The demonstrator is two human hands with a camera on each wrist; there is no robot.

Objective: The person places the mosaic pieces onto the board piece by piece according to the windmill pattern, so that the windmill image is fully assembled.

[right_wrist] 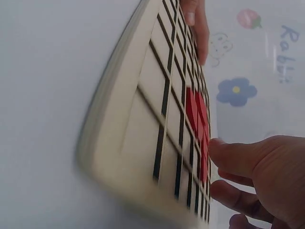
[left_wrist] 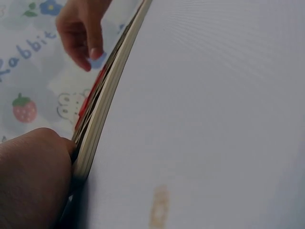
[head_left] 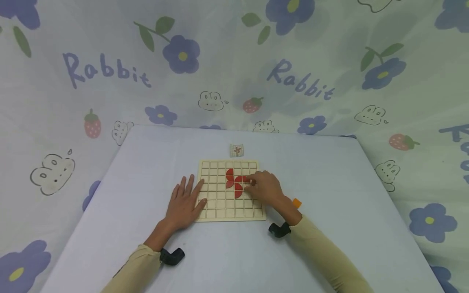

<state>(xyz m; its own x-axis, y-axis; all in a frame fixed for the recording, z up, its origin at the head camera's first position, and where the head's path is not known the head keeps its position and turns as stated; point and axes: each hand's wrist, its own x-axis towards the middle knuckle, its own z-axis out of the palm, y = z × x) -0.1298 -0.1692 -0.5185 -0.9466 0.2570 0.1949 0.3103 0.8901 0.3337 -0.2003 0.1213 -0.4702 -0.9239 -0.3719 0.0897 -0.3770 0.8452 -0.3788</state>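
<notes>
Two "Rabbit" prints [head_left: 106, 68] on backdrop [head_left: 227, 61]; right fingers [head_left: 253, 176] near red pieces [head_left: 238, 187].

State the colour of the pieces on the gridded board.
The pieces are red, showing best in the head view.

Board [head_left: 221, 205] on the table [head_left: 220, 260], tiles [head_left: 238, 187] at its centre-right, card [head_left: 236, 150] behind it, loose piece [head_left: 297, 203] to its right.

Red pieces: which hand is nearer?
Right. The right hand is at the red pieces; the left hand rests farther off, on the left edge of the board.
</notes>
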